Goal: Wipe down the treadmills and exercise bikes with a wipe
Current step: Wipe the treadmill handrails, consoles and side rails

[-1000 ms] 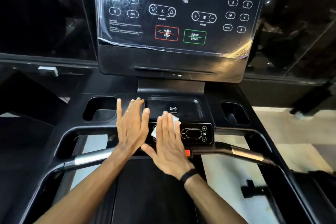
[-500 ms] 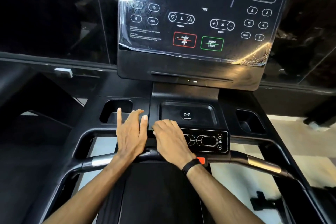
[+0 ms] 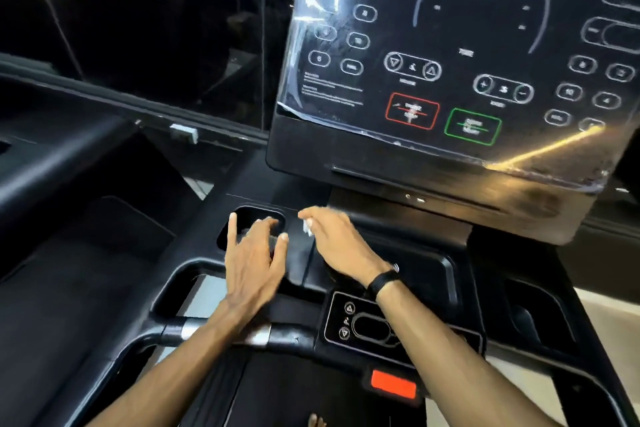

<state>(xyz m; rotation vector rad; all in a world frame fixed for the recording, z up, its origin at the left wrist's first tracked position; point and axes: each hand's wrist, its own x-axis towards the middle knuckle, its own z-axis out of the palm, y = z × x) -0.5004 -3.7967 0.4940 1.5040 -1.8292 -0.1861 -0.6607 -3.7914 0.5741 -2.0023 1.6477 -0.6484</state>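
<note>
I stand at a black treadmill whose console deck (image 3: pixel 298 263) lies under both hands. My right hand (image 3: pixel 337 241) lies palm down on the deck with a white wipe (image 3: pixel 307 227) under it; only a small corner shows by the fingers. My left hand (image 3: pixel 254 255) rests flat beside it, fingers spread, fingertips at the edge of the left cup holder (image 3: pixel 256 218). The display panel (image 3: pixel 460 55) stands tilted above, covered in clear plastic film.
A small control pad (image 3: pixel 363 322) and a red safety key (image 3: pixel 393 385) sit below my right wrist. The handlebar (image 3: pixel 221 333) crosses under my left forearm. A second cup holder (image 3: pixel 533 315) is at the right. Dark glass is behind the console.
Both hands have moved forward and left over the deck, from the control pad toward the left cup holder. A corner of the wipe shows again. The view has shifted left.
</note>
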